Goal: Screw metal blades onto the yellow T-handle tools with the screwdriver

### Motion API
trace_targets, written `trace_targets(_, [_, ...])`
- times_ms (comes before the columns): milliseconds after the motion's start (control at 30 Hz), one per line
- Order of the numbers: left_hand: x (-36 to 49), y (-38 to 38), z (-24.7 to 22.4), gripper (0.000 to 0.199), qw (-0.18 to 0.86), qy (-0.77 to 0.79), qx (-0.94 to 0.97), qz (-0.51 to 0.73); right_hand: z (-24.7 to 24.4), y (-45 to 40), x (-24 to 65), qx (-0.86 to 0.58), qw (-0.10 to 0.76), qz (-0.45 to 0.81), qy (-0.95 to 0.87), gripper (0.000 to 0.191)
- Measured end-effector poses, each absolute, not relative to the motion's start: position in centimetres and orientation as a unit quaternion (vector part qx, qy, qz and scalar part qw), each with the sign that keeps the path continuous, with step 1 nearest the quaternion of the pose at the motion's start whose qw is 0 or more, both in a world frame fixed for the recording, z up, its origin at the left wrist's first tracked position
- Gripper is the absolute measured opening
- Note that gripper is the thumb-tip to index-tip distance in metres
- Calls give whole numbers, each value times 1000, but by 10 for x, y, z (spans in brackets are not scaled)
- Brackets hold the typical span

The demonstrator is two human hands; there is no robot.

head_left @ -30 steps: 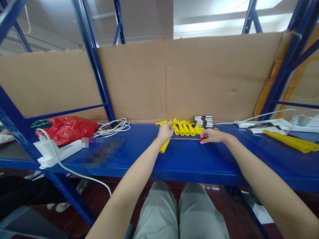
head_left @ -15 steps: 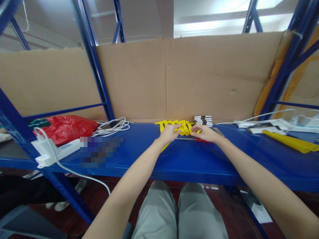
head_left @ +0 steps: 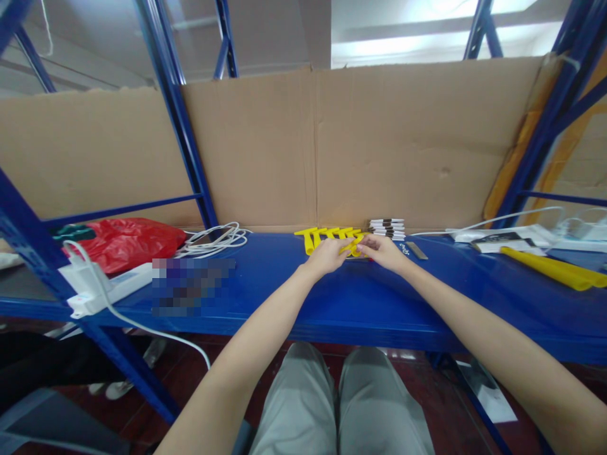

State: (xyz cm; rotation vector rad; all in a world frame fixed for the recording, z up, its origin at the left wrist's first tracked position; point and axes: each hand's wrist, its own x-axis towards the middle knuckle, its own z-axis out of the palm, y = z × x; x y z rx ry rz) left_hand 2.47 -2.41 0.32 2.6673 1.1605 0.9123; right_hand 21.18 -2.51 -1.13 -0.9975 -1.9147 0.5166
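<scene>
Blue counter (head_left: 265, 284) here: left hand (head_left: 329, 256) and right hand (head_left: 382, 251) pinch 1 yellow piece (head_left: 352, 246) between them, near a row of yellow pieces (head_left: 309, 242); this 1 looks mid-work, the row finished or waiting, can't tell which.

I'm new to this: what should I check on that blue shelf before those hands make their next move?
1. Left hand holds a yellow piece: ok.
2. Right hand grips that piece firmly: cannot tell; its fingertips are right at it.
3. Other yellow pieces lie in a row near the cardboard: ok.
4. Red item by the right hand in full view: not ok, mostly hidden.
5. Coiled white cable apart from both hands: ok.
</scene>
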Motion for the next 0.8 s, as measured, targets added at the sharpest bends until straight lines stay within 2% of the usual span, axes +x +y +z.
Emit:
trace_targets(333, [25,-24,2,37,-18,362,884,295,-13,-23,211,-383,490,253,-741,37])
trace_targets(800, [22,-20,5,38,-7,382,868,317,-9,-23,215,-404,488,242,-735,30])
